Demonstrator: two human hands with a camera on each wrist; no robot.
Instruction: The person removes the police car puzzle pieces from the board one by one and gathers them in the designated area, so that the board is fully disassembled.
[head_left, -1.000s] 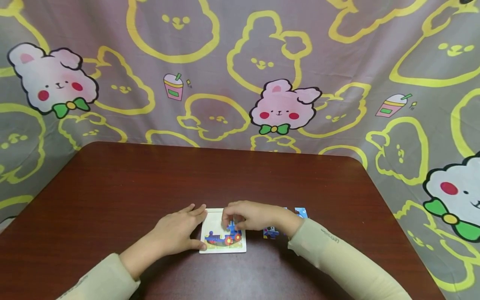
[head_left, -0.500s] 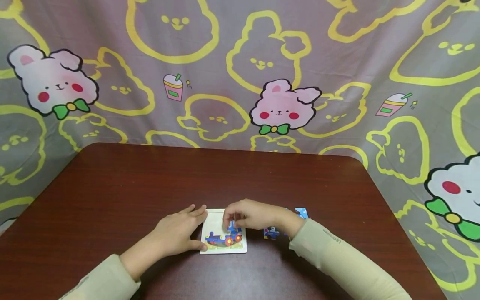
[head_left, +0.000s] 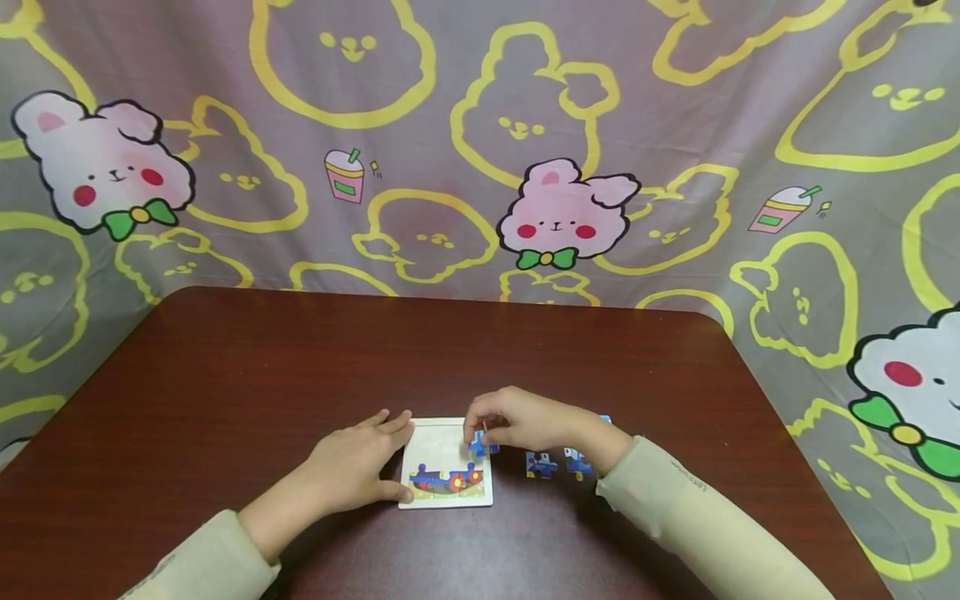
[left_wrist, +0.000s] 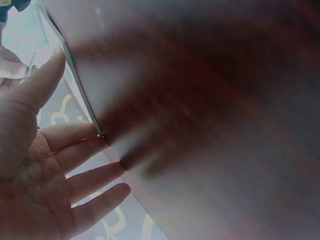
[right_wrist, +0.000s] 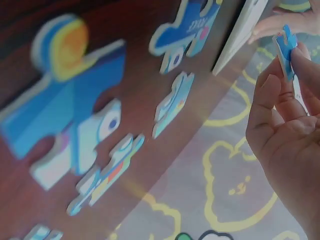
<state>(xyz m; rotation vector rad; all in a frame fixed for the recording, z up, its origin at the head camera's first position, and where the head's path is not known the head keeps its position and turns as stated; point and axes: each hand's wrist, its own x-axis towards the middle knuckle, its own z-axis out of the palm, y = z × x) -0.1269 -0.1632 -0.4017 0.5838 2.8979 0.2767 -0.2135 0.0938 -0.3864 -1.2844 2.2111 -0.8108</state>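
- between thumb and fingertips of the right hand (head_left: 517, 419), a blue puzzle piece (head_left: 483, 446), firmly pinched, and look, it's travelling! half a second ago it was over the train's wheels; now it's up at the right-hand side of the white tray (head_left: 450, 503).

- so it isn't seated?

- not by my reading. it's tilted in the grip, the right wrist view shows that clearly, and just below and to the left of those fingertips the tray floor lies bare. only the assembled bottom row (head_left: 444, 480) fills the tray, wheels and all, with its knobs sticking up uncovered.

- and the left hand (head_left: 352, 467)?

- no change there! fingers loose and spread, grasping nothing, thumb and fingertips resting along the tray's left edge. i'd call that steadying.

- anything else shift?

- the right forearm, yes, it's slid to the right. beyond the pinching fingers, near the wrist, more of the loose pieces (head_left: 540, 465) has come into sight on the table (head_left: 570, 358).

- what does it mean for the puzzle?

- my judgement: the try at that spot is off for now, and the second row hasn't begun to hold. everything above the wheels remains unfilled.
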